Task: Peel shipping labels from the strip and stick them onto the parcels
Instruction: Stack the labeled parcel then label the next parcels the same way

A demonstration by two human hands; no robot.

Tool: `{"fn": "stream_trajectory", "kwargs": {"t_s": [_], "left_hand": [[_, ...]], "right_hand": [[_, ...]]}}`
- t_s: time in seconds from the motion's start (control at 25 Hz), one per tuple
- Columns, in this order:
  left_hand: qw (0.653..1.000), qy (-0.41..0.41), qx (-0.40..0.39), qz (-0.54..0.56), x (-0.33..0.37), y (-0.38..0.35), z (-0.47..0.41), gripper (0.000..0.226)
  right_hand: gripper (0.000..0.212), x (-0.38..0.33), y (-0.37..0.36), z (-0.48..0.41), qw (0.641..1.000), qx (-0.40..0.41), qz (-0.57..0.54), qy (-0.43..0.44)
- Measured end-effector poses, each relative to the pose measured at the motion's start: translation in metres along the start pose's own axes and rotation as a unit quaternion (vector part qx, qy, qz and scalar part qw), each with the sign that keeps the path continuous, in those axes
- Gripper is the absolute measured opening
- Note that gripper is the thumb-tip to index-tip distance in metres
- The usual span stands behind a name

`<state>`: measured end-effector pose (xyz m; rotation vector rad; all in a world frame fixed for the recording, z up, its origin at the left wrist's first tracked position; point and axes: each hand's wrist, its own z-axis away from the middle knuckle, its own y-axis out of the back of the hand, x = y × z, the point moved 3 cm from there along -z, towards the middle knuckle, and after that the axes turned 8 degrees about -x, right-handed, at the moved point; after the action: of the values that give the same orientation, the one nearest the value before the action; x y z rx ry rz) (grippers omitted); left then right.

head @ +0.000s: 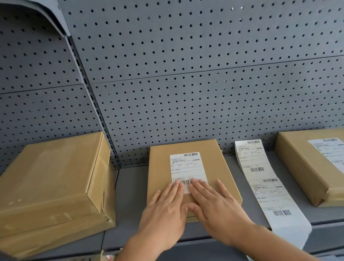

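Both hands (pixel 191 211) press the label's (pixel 186 170) near edge flat.

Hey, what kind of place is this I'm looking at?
Probably a parcel packing or dispatch area in a stockroom: a grey metal shelf with a pegboard back, taped cardboard parcels, and a strip of printed shipping labels laid out beside them.

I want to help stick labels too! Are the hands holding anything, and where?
Nothing is held. The left hand and right hand lie flat, pressing the lower end of the label on the middle parcel.
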<state>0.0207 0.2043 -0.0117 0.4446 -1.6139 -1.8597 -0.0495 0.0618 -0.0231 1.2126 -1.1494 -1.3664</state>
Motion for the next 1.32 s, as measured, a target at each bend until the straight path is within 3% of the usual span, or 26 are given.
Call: {"fn": "stream_trajectory", "kwargs": {"t_s": [0.28,0.4,0.48,0.56,0.68,0.76,0.84,1.0,1.32], "left_hand": [[0.991,0.119,-0.009,0.052,-0.03,0.001,0.013,0.072],[0.977,0.172,0.01,0.128,-0.046,-0.004,0.019,0.068],[0.947,0.203,0.016,0.247,-0.051,-0.007,0.023,0.066],[0.89,0.205,0.025,0.406,-0.049,-0.009,0.026,0.063],[0.802,0.198,0.042,0.561,-0.047,-0.01,0.026,0.059],[0.765,0.215,0.05,0.605,-0.051,-0.013,0.023,0.06],[0.746,0.225,0.063,0.623,-0.049,-0.014,0.022,0.055],[0.756,0.212,0.092,0.613,-0.031,-0.007,0.019,0.016],[0.781,0.121,0.141,0.597,0.026,0.038,0.006,0.021]], "right_hand": [[0.1,0.049,0.004,0.022,0.996,0.018,-0.019,-0.089],[0.088,0.055,0.003,0.028,0.992,0.013,-0.055,-0.117],[0.071,0.057,0.003,0.031,0.984,0.012,-0.121,-0.134],[0.064,0.058,0.01,0.036,0.952,0.037,-0.257,-0.164],[0.057,0.065,0.012,0.036,0.844,0.017,-0.485,-0.229],[0.048,0.07,0.006,0.033,0.799,-0.005,-0.546,-0.252],[0.035,0.072,0.002,0.029,0.782,-0.003,-0.57,-0.251],[0.021,0.076,0.014,0.033,0.758,0.044,-0.595,-0.264],[0.021,0.119,0.062,0.073,0.73,0.151,-0.599,-0.292]]}}
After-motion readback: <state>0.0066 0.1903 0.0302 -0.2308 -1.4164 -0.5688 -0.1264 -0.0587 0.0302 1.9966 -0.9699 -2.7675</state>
